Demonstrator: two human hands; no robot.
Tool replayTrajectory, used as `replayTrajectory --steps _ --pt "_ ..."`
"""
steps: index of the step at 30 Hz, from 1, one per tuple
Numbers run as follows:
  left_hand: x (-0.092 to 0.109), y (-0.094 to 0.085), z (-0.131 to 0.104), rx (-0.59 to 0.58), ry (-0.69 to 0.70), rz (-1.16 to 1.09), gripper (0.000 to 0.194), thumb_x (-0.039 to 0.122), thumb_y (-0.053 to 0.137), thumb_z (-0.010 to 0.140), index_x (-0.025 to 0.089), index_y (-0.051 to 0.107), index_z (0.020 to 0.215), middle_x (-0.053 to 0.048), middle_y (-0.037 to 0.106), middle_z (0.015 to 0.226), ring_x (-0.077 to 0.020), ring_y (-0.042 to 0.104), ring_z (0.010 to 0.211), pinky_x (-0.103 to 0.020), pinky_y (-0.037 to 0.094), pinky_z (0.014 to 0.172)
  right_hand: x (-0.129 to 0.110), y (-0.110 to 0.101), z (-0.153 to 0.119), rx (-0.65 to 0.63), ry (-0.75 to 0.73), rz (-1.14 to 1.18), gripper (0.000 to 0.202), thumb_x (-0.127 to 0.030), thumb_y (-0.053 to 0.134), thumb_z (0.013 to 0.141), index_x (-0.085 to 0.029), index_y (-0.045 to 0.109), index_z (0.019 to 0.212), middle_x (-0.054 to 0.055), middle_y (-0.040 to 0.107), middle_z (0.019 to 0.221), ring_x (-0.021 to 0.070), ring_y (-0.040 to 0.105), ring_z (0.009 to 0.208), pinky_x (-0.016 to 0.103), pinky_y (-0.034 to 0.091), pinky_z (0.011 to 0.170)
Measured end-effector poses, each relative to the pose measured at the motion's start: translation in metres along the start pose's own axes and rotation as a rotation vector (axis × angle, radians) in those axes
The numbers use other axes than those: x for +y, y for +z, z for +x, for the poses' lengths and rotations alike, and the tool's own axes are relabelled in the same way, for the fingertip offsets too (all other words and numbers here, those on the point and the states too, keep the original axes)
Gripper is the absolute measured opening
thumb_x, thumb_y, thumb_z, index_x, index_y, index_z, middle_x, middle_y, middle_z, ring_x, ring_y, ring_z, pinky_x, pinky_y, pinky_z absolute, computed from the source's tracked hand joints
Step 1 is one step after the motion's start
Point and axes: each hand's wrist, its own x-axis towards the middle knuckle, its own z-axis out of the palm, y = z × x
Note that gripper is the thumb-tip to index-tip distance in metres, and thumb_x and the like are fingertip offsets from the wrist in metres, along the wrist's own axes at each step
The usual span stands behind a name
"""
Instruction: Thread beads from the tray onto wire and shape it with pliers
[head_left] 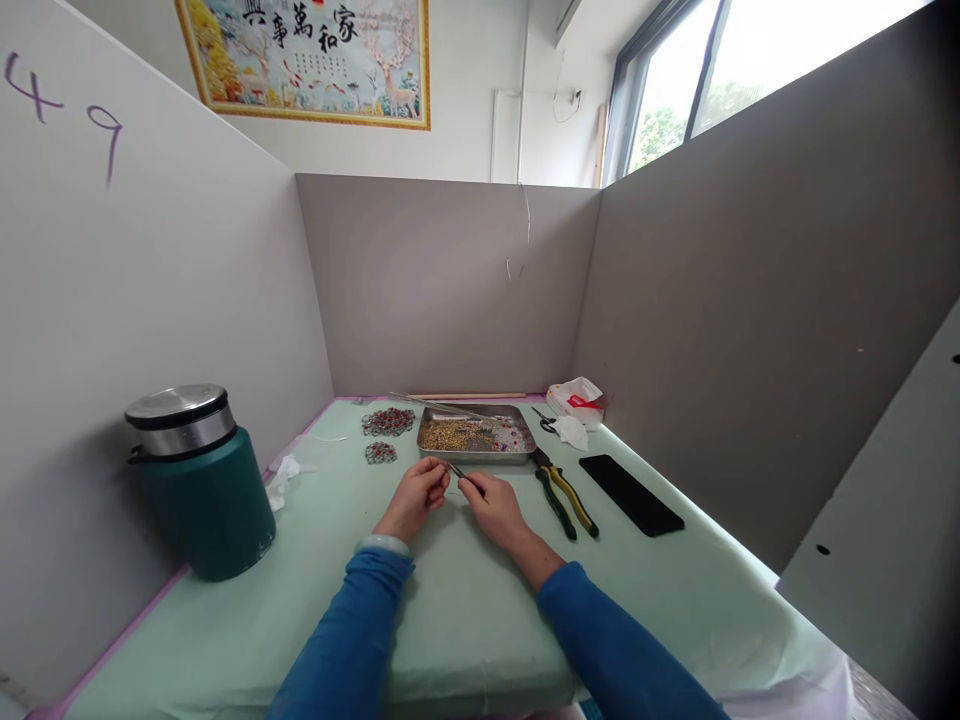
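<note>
My left hand is closed in a pinch just in front of the metal tray, on something too small to make out. Close by on its right, my right hand grips a slim metal tool, perhaps tweezers, its tip pointing at the left fingertips. The shallow metal tray holds gold-coloured small pieces on the left and pale and reddish bits on the right. Beyond my left hand lie two piles of small red-and-silver pieces, a larger pile and a smaller pile.
Green-and-yellow-handled pliers and a black phone-like slab lie at right. Behind them are scissors, a crumpled tissue and a tissue pack. A green flask stands left. Grey partitions enclose the table.
</note>
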Motion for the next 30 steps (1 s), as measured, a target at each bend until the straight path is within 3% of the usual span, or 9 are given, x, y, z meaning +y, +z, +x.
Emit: replayTrajectory --steps 10,19,26,30 --pt "-0.001 -0.003 0.000 -0.006 -0.029 -0.037 0.023 0.029 0.065 0.071 0.015 0.048 0.079 0.007 0.043 0.053 -0.0011 0.023 0.037 -0.015 0.014 0.036 0.003 0.002 0.000 -0.065 0.070 0.119 0.038 -0.039 0.040 0.089 -0.018 0.066 0.071 0.000 0.061 0.061 0.0135 0.053 0.059 0.022 0.033 0.056" --pt "0.001 -0.009 0.001 -0.062 -0.125 -0.196 0.023 0.025 0.066 0.072 0.017 0.046 0.081 0.008 0.039 0.053 -0.0011 0.020 0.036 -0.014 0.011 0.034 -0.004 0.000 -0.003 0.062 -0.087 -0.270 0.029 -0.035 0.041 0.091 -0.020 0.064 0.081 0.006 0.064 0.074 0.0165 0.056 0.071 0.025 0.033 0.064" --pt "-0.001 -0.001 -0.001 0.084 -0.002 0.062 0.030 0.034 0.071 0.066 0.014 0.055 0.083 0.005 0.051 0.059 -0.0028 0.033 0.040 -0.018 0.029 0.041 -0.004 0.002 -0.004 0.091 -0.046 -0.355 0.029 -0.035 0.042 0.091 -0.020 0.064 0.079 0.006 0.063 0.074 0.0171 0.056 0.069 0.027 0.032 0.062" --pt "-0.001 0.002 0.000 0.162 0.078 0.207 0.031 0.033 0.070 0.062 0.013 0.059 0.083 0.004 0.052 0.058 -0.0038 0.032 0.040 -0.019 0.022 0.040 -0.004 0.002 -0.004 0.085 -0.031 -0.350 0.028 -0.035 0.043 0.091 -0.020 0.063 0.078 0.006 0.063 0.074 0.0173 0.057 0.070 0.027 0.032 0.062"
